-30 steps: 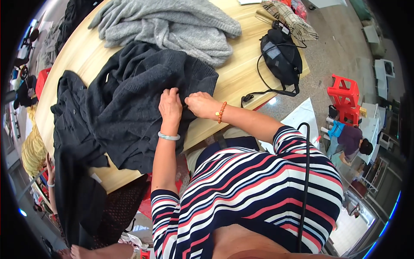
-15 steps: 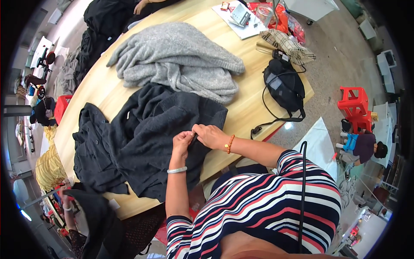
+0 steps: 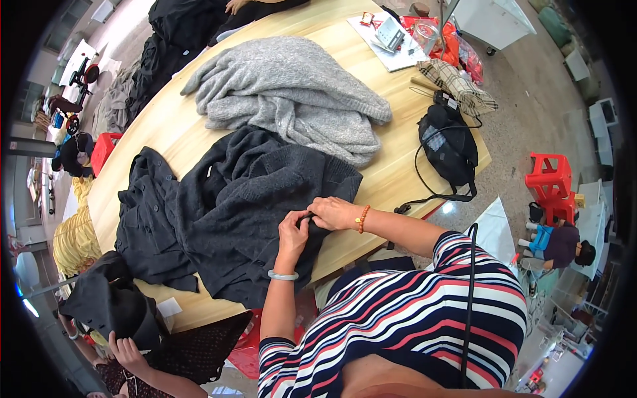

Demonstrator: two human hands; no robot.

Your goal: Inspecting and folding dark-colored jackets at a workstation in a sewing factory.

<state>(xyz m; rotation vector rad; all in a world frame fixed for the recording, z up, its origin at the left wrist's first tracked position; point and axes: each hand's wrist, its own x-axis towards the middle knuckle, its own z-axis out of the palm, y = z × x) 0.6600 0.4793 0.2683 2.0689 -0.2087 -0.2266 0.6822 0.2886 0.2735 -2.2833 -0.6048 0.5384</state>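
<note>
A dark charcoal knit cardigan [image 3: 245, 199] with buttons lies bunched over the near part of the wooden table. My left hand [image 3: 292, 235], with a pale bangle at its wrist, pinches the fabric close to the cardigan's right side. Beside it my right hand [image 3: 334, 213], wearing an orange bead bracelet, is closed on the same bit of fabric. The fingertips of both hands nearly meet; what exactly lies between them is too small to see. Just beyond the cardigan rests a heaped light grey knit garment [image 3: 285, 93].
A black bag [image 3: 446, 146] with a strap sits at the table's right edge. Farther back are a calculator [image 3: 388, 34] and a checked cloth [image 3: 459, 83]. At lower left a co-worker's hand [image 3: 129, 353] holds a black garment [image 3: 113, 298]. Red stools [image 3: 549, 176] stand to the right.
My view has shifted slightly, while both hands keep pinching the cardigan at about the same spot. The co-worker's black garment has moved up and left, and another hand of theirs now shows.
</note>
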